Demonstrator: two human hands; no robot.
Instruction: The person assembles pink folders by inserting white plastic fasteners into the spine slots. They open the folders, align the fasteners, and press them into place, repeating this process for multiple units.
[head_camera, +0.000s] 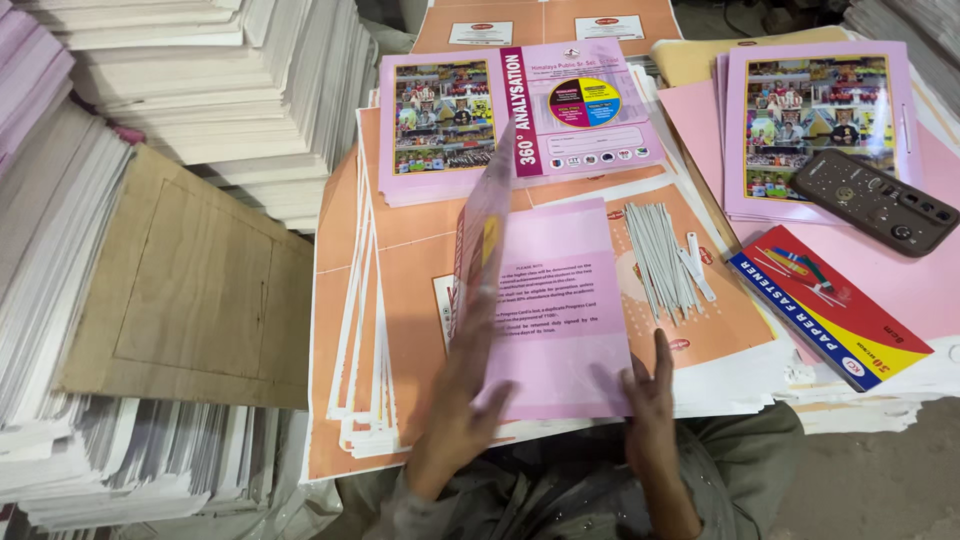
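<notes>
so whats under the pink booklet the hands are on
The pink booklet lies on a stack of orange printed sheets, which show around it. Whatever is printed directly beneath it is covered. The left hand lifts its cover.

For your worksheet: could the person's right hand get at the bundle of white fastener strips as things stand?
Probably yes. The right hand lies flat on the pink sheet, holding nothing, and the white strips lie loose on the orange stack just beyond its fingertips. Nothing covers them or lies between.

The lifted pink cover (487, 215) is blurred; white paper stacks (60, 300) at left and forearms near are cut off.
</notes>
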